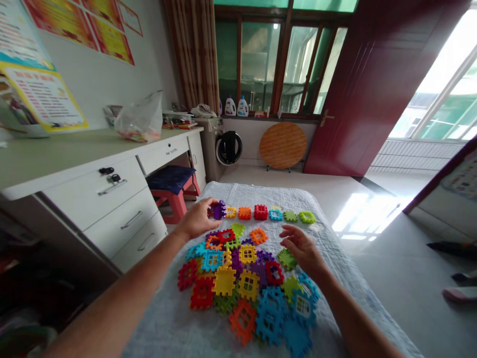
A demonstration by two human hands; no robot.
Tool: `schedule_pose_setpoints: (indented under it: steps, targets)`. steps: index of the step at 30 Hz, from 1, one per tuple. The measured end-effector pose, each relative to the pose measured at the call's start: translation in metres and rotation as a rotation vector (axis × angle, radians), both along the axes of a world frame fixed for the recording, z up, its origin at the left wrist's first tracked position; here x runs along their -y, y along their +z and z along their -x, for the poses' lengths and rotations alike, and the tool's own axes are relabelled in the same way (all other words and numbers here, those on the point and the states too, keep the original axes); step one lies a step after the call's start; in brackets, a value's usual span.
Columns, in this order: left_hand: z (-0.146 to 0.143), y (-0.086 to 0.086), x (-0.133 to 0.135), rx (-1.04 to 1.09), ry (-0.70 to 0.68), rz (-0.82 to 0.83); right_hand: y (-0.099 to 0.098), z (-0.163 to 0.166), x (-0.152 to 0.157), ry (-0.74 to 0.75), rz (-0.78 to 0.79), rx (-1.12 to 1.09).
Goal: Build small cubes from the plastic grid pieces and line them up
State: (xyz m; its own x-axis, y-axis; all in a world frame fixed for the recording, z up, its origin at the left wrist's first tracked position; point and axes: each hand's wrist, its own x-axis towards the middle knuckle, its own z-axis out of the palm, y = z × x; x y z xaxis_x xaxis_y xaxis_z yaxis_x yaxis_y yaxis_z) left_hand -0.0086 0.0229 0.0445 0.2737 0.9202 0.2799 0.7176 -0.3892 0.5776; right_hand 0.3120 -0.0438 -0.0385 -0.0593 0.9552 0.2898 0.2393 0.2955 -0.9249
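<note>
My left hand (201,217) is closed on a purple interlocking block piece (219,210) at the left end of a row. To its right in that row stand a yellow piece (231,213), an orange piece (244,213), a red piece (261,212), a blue piece (276,215) and two green ones, the last a lime piece (307,217). My right hand (301,244) hovers with fingers apart, holding nothing, just above a green piece (286,258). Nearer to me lies a loose heap of pieces, among them a yellow square (224,281) and an orange frame (243,320).
A pale quilted cover (156,318) lies under the pieces. On the left is a white desk (112,179) with a plastic bag (141,119) on top and a red stool (175,191) beside it. Behind are a washing machine (212,149), a round wooden tabletop (283,145) and a red door (357,89).
</note>
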Motion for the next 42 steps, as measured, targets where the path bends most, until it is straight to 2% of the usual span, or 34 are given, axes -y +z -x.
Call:
schedule_pose_setpoints:
  steps: [3,7,17,21,34,42]
  targets:
    - [0.024,-0.002,-0.04,-0.231,0.033,-0.032,-0.003,-0.003,-0.002,-0.025,-0.004,0.029]
    - [0.033,-0.013,-0.077,-0.556,0.014,0.037,-0.004,-0.001,-0.001,-0.028,-0.005,0.119]
    - [0.024,-0.046,-0.122,-0.718,-0.032,0.147,-0.007,-0.004,-0.001,-0.072,-0.012,0.236]
    - [0.02,-0.051,-0.129,-0.745,-0.052,0.17,-0.006,-0.004,-0.001,-0.073,-0.015,0.258]
    - [0.015,-0.051,-0.134,-0.764,-0.07,0.249,-0.006,-0.005,-0.001,-0.077,-0.007,0.294]
    - [0.015,-0.044,-0.123,-0.76,-0.031,0.276,-0.008,-0.006,-0.001,-0.08,-0.014,0.312]
